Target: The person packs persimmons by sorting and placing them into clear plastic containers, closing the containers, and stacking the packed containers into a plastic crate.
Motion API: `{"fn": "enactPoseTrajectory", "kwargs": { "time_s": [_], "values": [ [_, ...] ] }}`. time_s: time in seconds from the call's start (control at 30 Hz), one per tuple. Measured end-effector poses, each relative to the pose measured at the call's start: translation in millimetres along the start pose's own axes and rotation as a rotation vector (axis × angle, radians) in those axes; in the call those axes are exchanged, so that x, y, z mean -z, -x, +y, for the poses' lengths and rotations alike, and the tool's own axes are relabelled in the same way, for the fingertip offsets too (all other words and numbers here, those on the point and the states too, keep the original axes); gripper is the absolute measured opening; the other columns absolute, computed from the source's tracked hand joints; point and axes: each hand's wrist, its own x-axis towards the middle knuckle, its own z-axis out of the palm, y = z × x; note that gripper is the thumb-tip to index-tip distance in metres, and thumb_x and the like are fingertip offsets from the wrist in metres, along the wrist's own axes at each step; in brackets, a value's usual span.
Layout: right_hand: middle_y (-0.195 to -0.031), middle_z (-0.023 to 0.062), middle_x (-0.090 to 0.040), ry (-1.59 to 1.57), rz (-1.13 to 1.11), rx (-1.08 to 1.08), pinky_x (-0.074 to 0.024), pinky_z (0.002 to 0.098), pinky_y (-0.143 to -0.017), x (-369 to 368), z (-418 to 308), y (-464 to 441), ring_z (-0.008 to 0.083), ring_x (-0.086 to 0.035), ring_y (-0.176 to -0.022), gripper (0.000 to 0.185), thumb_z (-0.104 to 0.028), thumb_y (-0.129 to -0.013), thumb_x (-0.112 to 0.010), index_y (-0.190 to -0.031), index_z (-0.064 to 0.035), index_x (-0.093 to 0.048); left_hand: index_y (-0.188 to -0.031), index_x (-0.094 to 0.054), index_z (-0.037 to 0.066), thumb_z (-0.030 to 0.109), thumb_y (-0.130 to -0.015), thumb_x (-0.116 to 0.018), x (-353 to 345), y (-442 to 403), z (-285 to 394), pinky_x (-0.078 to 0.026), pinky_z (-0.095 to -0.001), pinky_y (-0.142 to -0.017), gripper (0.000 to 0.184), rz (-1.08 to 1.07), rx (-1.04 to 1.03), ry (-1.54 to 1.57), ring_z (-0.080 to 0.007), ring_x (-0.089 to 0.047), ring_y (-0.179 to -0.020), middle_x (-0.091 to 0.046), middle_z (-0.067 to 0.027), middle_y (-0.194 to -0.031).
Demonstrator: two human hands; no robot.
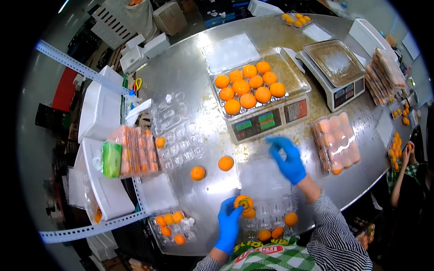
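Note:
My left hand [229,223], in a blue glove, is closed on an orange [243,203] above a clear plastic tray [270,212] at the table's near edge. A few oranges sit in that tray. My right hand [289,160], also in a blue glove, is over the metal table with thumb and fingers apart and nothing between them. Just beyond it stands a scale [257,126] bearing a clear tray filled with several oranges [247,100]. Two loose oranges [225,163] lie on the table between my hands and the empty clear trays [181,144] on the left.
Packed trays of oranges [337,142] are stacked at the right, below a second scale [334,63]. More packs [140,151] stand at the left by white foam boxes [106,180]. A partly filled tray [172,228] sits at the near left. Another person's hands [408,156] show at the far right.

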Motion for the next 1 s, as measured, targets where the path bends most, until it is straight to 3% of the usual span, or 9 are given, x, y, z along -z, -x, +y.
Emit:
{"fn": "enactPoseTrajectory", "kwargs": {
  "time_s": [0.1,0.13,0.3,0.5,0.6,0.63,0.77,0.83,1.0],
  "values": [
    [-0.118,0.0126,-0.050,-0.177,-0.466,-0.126,-0.0475,0.0318,-0.083,-16,-21,79,0.0225,-0.055,-0.091,0.048,-0.015,-0.083,-0.066,-0.128,-0.0090,-0.050,-0.114,-0.052,-0.001,0.002,-0.082,-0.062,-7,20,-17,-0.049,-0.0286,-0.083,0.033,-0.089,0.041,-0.018,-0.0162,-0.058,-0.096,-0.059,-0.0094,-0.106],
    [-0.124,0.0145,-0.046,-0.225,-0.606,-0.246,-0.0457,0.0344,-0.089,-17,-22,103,0.0260,-0.054,-0.101,0.058,-0.020,-0.082,-0.068,-0.133,-0.0107,-0.044,-0.113,-0.052,-0.002,0.002,-0.082,-0.062,-9,26,-21,-0.049,-0.0290,-0.082,0.032,-0.099,0.044,-0.013,-0.0166,-0.058,-0.095,-0.059,-0.0097,-0.105],
    [-0.128,0.0173,-0.044,-0.145,-0.629,-0.223,-0.0395,0.0383,-0.099,-16,-44,178,0.0330,-0.047,-0.119,0.069,-0.025,-0.079,-0.070,-0.138,-0.0107,-0.037,-0.113,-0.054,-0.002,0.011,-0.085,-0.062,-2,43,-30,-0.050,-0.0289,-0.079,0.032,-0.217,0.131,-0.066,-0.0180,-0.059,-0.093,-0.060,-0.0114,-0.103],
    [-0.126,0.0131,-0.049,-0.293,-0.443,-0.451,-0.0404,0.0340,-0.098,-10,-51,223,0.0232,-0.049,-0.118,0.069,-0.019,-0.076,-0.074,-0.135,-0.0082,-0.040,-0.113,-0.056,0.003,0.024,-0.089,-0.059,6,63,-35,-0.049,-0.0286,-0.077,0.032,-0.363,0.134,-0.099,-0.0168,-0.061,-0.090,-0.062,-0.0089,-0.099],
    [-0.118,0.0071,-0.055,-0.690,-0.040,-0.668,-0.0453,0.0304,-0.093,-5,-51,246,0.0183,-0.053,-0.110,0.056,-0.009,-0.075,-0.073,-0.125,-0.0051,-0.048,-0.112,-0.057,0.003,0.025,-0.090,-0.057,33,66,-40,-0.048,-0.0279,-0.075,0.031,-0.374,0.129,-0.061,-0.0160,-0.061,-0.085,-0.062,-0.0081,-0.095],
    [-0.115,0.0084,-0.056,-0.587,0.067,-0.753,-0.0488,0.0291,-0.087,6,-52,251,0.0169,-0.056,-0.104,0.053,-0.007,-0.076,-0.072,-0.123,-0.0038,-0.048,-0.110,-0.058,0.002,0.023,-0.091,-0.056,43,71,-38,-0.048,-0.0269,-0.074,0.029,-0.369,0.086,-0.053,-0.0151,-0.061,-0.083,-0.062,-0.0076,-0.093],
    [-0.107,0.0108,-0.057,-0.940,0.436,-0.653,-0.0510,0.0295,-0.074,34,-42,279,0.0205,-0.060,-0.090,0.041,-0.011,-0.083,-0.064,-0.119,-0.0028,-0.047,-0.109,-0.059,0.003,0.022,-0.091,-0.053,90,85,-40,-0.048,-0.0269,-0.074,0.027,-0.277,0.035,-0.137,-0.0160,-0.062,-0.084,-0.063,-0.0083,-0.094],
    [-0.108,0.0109,-0.057,-1.014,0.431,-0.626,-0.0511,0.0297,-0.074,46,-45,285,0.0207,-0.061,-0.091,0.041,-0.012,-0.083,-0.064,-0.119,-0.0025,-0.047,-0.109,-0.059,0.003,0.022,-0.091,-0.053,117,89,-54,-0.048,-0.0268,-0.073,0.027,-0.239,0.071,-0.134,-0.0162,-0.062,-0.084,-0.063,-0.0082,-0.094],
    [-0.099,0.0059,-0.058,-0.943,0.480,-0.568,-0.0478,0.0254,-0.062,46,-24,305,0.0122,-0.054,-0.070,0.037,-0.025,-0.086,-0.064,-0.117,-0.0083,-0.051,-0.106,-0.061,0.003,0.023,-0.091,-0.053,150,100,-78,-0.047,-0.0252,-0.070,0.026,-0.173,0.114,-0.120,-0.0154,-0.062,-0.080,-0.063,-0.0074,-0.093]
  ]
}}
